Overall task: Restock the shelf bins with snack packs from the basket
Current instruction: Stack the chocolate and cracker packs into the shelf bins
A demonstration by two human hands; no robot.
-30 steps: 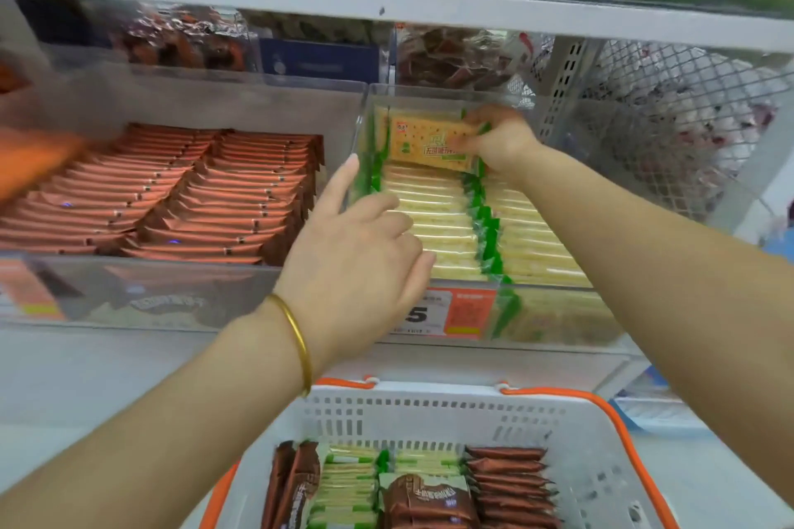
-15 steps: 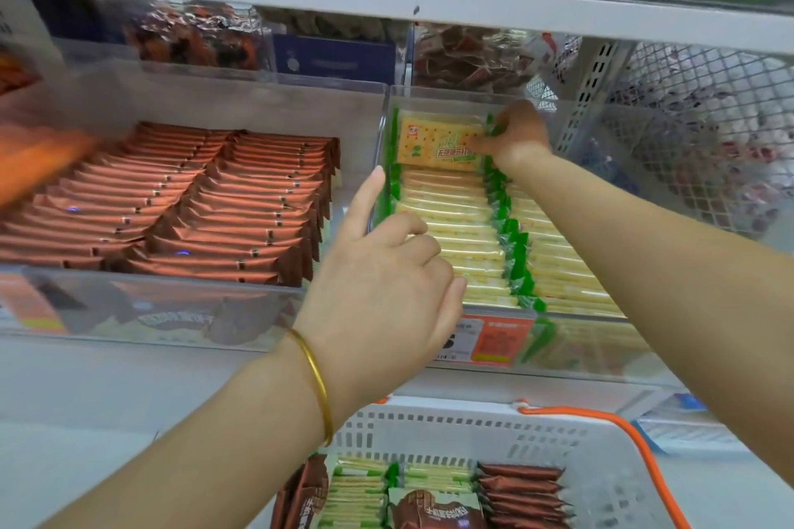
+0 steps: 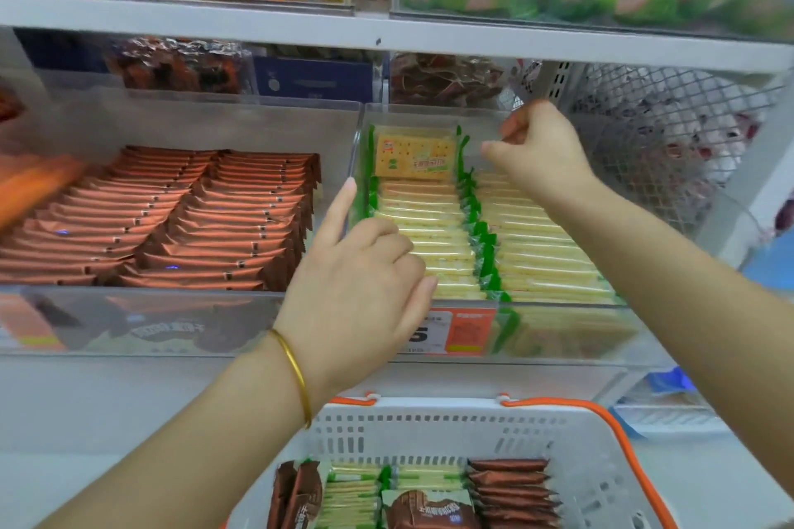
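One cracker pack (image 3: 414,152) lies flat, face up, at the far end of the left row in the clear bin (image 3: 357,141) on the right side of the shelf. Left like that, it probably takes the room of several packs. Tipping it upright with a rushed push could knock the standing packs (image 3: 425,236) forward like dominoes.

The flat pack is thin and square. Its see-through wrapper has green side edges and shows a pale dotted cracker with a green and orange label. The packs nearer you stand on edge in two tight rows, pale yellow with green ends.

Your right hand (image 3: 541,150) hovers over the far end of the right row, just beside the flat pack. Its fingers are curled, and I cannot tell if they pinch anything. Your left hand (image 3: 356,283), with a gold bangle (image 3: 296,378) on the wrist, has its forefinger straight along the bin's left wall. Its other fingers bend onto the near packs, gripping nothing.

To the left, another bin holds brown packs (image 3: 193,219). Nearest you, the white basket (image 3: 429,421) carries spare packs (image 3: 352,494), green and brown.
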